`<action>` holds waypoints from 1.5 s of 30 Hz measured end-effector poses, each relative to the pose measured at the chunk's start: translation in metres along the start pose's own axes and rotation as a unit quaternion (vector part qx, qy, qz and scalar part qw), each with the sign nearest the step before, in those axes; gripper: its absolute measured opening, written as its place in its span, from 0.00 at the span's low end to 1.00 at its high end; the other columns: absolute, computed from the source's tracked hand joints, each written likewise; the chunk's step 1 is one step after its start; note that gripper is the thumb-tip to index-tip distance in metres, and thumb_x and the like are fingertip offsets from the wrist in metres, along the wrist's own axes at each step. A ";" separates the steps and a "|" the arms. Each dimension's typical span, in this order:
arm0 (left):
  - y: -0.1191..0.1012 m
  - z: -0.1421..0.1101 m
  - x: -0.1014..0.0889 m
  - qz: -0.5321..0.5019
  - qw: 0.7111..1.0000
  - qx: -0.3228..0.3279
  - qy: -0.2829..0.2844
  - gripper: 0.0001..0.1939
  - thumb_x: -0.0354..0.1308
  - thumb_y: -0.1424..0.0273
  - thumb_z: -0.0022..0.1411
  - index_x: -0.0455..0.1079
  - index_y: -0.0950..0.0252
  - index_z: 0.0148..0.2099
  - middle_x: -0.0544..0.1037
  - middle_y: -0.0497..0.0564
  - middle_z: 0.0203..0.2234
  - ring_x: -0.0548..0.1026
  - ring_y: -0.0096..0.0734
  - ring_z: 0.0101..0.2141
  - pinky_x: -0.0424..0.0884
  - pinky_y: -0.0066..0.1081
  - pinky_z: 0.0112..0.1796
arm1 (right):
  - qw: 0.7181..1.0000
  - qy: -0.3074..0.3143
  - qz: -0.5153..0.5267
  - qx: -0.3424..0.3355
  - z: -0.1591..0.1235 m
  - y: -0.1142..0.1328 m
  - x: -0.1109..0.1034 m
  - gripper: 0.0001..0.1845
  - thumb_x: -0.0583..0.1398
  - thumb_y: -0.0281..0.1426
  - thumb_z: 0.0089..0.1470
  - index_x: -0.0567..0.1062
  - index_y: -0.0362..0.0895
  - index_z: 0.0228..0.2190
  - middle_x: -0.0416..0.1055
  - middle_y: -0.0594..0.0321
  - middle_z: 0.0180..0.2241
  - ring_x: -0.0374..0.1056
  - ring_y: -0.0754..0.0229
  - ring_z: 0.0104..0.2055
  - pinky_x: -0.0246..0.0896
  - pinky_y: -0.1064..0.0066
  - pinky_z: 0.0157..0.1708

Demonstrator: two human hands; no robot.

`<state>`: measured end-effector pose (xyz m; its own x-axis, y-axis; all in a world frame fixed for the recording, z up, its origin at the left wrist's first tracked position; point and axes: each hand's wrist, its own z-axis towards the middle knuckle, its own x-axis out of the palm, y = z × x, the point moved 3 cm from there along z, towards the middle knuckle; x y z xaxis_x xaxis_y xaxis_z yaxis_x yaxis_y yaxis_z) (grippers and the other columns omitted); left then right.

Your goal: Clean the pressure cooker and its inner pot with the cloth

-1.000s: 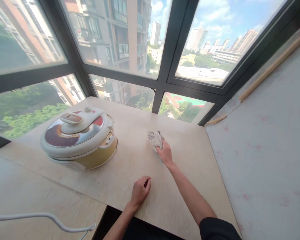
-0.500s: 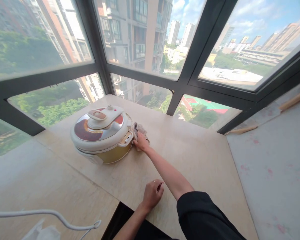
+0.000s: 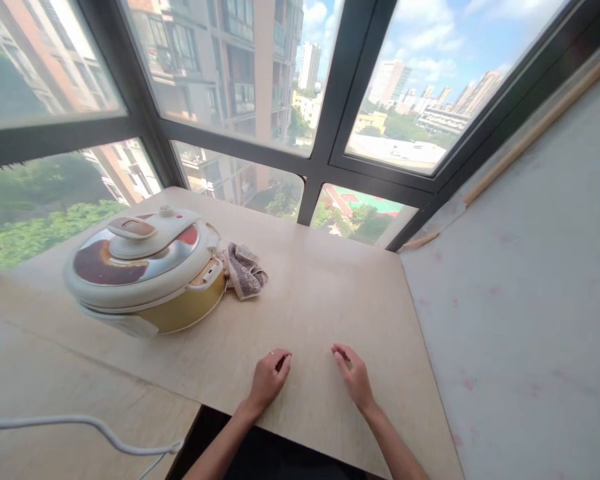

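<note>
My left hand [image 3: 270, 377] rests on the beige countertop [image 3: 330, 300] near its front edge, fingers curled under, a ring on one finger, nothing visible in it. My right hand [image 3: 353, 375] lies beside it on the counter, fingers loosely bent and apart, holding nothing. A crumpled grey-brown cloth [image 3: 244, 270] lies farther back, touching the right side of a cream and yellow pressure cooker [image 3: 143, 267] with its lid on. Neither hand touches the cloth or the cooker.
Large dark-framed windows [image 3: 325, 133] close off the back of the counter. A pale wall panel [image 3: 530, 280] rises at the right. A white cable [image 3: 80, 427] runs across the lower left counter section. A dark gap [image 3: 260, 453] lies under the front edge.
My right hand carried the cloth left to the cooker, let it go there, and drew back to the front edge beside my left hand. The left hand stayed put.
</note>
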<state>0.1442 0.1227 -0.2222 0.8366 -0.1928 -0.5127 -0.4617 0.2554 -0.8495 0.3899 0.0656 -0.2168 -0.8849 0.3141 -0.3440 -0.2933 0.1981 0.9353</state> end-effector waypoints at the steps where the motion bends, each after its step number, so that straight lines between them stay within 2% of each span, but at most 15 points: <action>1: -0.001 0.000 0.000 0.003 1.000 -0.001 0.002 0.15 0.49 0.63 0.68 0.77 0.62 0.38 0.84 0.53 0.33 0.81 0.36 0.33 0.75 0.33 0.36 | 0.999 -0.025 0.009 0.019 -0.017 -0.007 -0.011 0.26 0.61 0.54 0.55 0.81 0.46 0.41 0.80 0.49 0.44 0.77 0.45 0.49 0.69 0.49 0.55; 4: -0.001 0.000 0.002 0.023 1.000 -0.001 0.000 0.16 0.49 0.62 0.67 0.77 0.61 0.37 0.84 0.53 0.33 0.81 0.37 0.33 0.76 0.35 0.36 | 0.994 -0.085 0.026 0.071 -0.056 -0.027 -0.025 0.27 0.60 0.56 0.54 0.81 0.47 0.39 0.81 0.50 0.40 0.78 0.43 0.45 0.74 0.51 0.49; 7: -0.002 0.002 0.008 0.054 0.998 -0.007 -0.018 0.16 0.49 0.60 0.67 0.77 0.60 0.38 0.85 0.53 0.34 0.82 0.40 0.34 0.77 0.37 0.37 | 0.989 -0.130 0.020 0.072 -0.071 -0.038 -0.019 0.26 0.59 0.56 0.54 0.81 0.48 0.36 0.81 0.49 0.38 0.79 0.42 0.43 0.75 0.51 0.46; 11: -0.003 0.004 0.023 0.104 0.994 -0.020 -0.038 0.17 0.49 0.59 0.66 0.78 0.59 0.38 0.85 0.52 0.32 0.82 0.41 0.31 0.77 0.36 0.33 | 0.984 -0.170 -0.053 0.031 -0.057 -0.030 -0.003 0.22 0.57 0.52 0.56 0.81 0.50 0.32 0.81 0.48 0.36 0.78 0.41 0.39 0.73 0.49 0.43; 15: -0.010 0.002 0.042 0.116 0.992 0.030 -0.024 0.15 0.51 0.62 0.66 0.78 0.57 0.37 0.85 0.52 0.32 0.83 0.41 0.32 0.77 0.36 0.34 | 0.987 -0.140 -0.078 -0.004 -0.040 -0.022 0.006 0.16 0.56 0.45 0.58 0.81 0.53 0.31 0.81 0.51 0.35 0.77 0.41 0.39 0.72 0.49 0.42; 18: -0.013 0.001 0.048 0.129 0.990 0.055 -0.027 0.14 0.51 0.63 0.66 0.78 0.57 0.37 0.85 0.52 0.32 0.83 0.41 0.33 0.77 0.35 0.34 | 0.989 -0.125 -0.080 -0.017 -0.038 -0.024 0.007 0.14 0.56 0.43 0.58 0.81 0.54 0.32 0.81 0.51 0.35 0.77 0.41 0.39 0.72 0.49 0.42; 23: -0.013 0.003 0.047 0.151 0.986 0.061 -0.040 0.15 0.50 0.63 0.68 0.78 0.59 0.37 0.85 0.52 0.32 0.83 0.40 0.31 0.77 0.34 0.32 | 0.987 -0.119 -0.102 -0.034 -0.041 -0.031 0.008 0.15 0.55 0.41 0.60 0.81 0.52 0.33 0.81 0.51 0.35 0.78 0.43 0.38 0.73 0.51 0.40; 32: -0.016 0.003 0.047 0.163 0.980 0.099 -0.049 0.16 0.49 0.66 0.70 0.77 0.61 0.37 0.85 0.51 0.31 0.83 0.37 0.31 0.76 0.32 0.32 | 0.964 -0.162 -0.163 -0.136 -0.042 -0.028 0.009 0.17 0.53 0.35 0.63 0.80 0.45 0.34 0.81 0.55 0.32 0.78 0.55 0.33 0.72 0.68 0.34; 45: -0.018 0.001 0.045 0.149 0.979 0.119 -0.070 0.13 0.51 0.67 0.69 0.77 0.60 0.37 0.84 0.49 0.29 0.82 0.34 0.28 0.75 0.30 0.30 | 0.950 -0.177 -0.201 -0.162 -0.041 -0.019 0.008 0.19 0.52 0.36 0.65 0.81 0.44 0.32 0.80 0.55 0.30 0.78 0.56 0.31 0.73 0.70 0.33</action>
<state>0.1904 0.1108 -0.2301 0.7144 0.0516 -0.6978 -0.6244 0.4971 -0.6025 0.3734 0.0262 -0.2343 -0.5175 0.5775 -0.6314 -0.7279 0.0907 0.6796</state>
